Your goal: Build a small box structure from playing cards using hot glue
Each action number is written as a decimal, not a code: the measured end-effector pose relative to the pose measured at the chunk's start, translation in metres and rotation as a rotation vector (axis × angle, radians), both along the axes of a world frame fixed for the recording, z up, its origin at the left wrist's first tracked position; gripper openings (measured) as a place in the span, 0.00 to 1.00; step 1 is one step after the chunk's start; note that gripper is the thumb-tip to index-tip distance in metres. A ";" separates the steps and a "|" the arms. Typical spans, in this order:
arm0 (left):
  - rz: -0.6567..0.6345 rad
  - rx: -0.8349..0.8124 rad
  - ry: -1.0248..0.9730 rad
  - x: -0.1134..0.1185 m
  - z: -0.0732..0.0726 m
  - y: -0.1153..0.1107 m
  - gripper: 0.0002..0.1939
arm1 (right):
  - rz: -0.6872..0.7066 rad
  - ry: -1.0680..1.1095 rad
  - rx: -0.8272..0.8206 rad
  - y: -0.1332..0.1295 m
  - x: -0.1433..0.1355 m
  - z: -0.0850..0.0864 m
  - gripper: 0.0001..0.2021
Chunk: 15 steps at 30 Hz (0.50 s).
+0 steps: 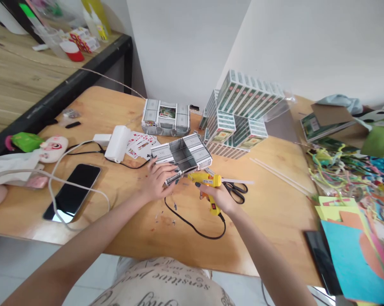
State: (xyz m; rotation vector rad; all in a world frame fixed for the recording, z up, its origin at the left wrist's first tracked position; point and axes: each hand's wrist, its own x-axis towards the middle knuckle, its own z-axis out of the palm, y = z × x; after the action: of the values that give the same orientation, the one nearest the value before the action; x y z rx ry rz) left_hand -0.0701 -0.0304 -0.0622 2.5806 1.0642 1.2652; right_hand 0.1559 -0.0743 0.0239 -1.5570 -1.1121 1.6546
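My right hand [215,194] is wrapped round a yellow hot glue gun [204,179], a clear glue stick [239,181] poking out of its back. The gun's nozzle meets the near edge of a box built from grey-patterned playing cards [200,151], which has an open rectangular well. My left hand [158,176] grips this card box at its left front side, thumb near the nozzle. Just right of the gun lie black-handled scissors [236,191], partly hidden by it. Behind, a similar closed card box [166,117] rests on the table.
Stacked green card packs [243,102] rise at the back. Fanned playing cards [140,145] lie beside a white power adapter [118,143]. A phone [73,192] and a white cable [53,191] are at left. Spare glue sticks [281,176] and coloured paper [348,246] are at right.
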 end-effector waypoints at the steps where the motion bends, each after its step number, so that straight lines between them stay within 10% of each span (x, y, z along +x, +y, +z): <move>1: 0.002 -0.001 -0.005 0.000 0.000 0.000 0.16 | -0.020 0.012 -0.001 -0.002 0.001 -0.001 0.09; 9: 0.022 -0.007 -0.074 0.004 0.003 -0.001 0.09 | -0.255 0.110 0.047 -0.034 0.005 -0.027 0.14; 15: 0.037 -0.041 -0.087 0.007 0.012 -0.004 0.07 | -0.409 -0.235 0.144 -0.064 0.014 -0.029 0.16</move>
State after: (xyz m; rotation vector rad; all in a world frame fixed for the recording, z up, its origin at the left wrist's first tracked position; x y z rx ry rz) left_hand -0.0635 -0.0346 -0.0507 2.4622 1.1147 1.3360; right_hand 0.1701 -0.1387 -0.0055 -1.7739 -0.9246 1.1215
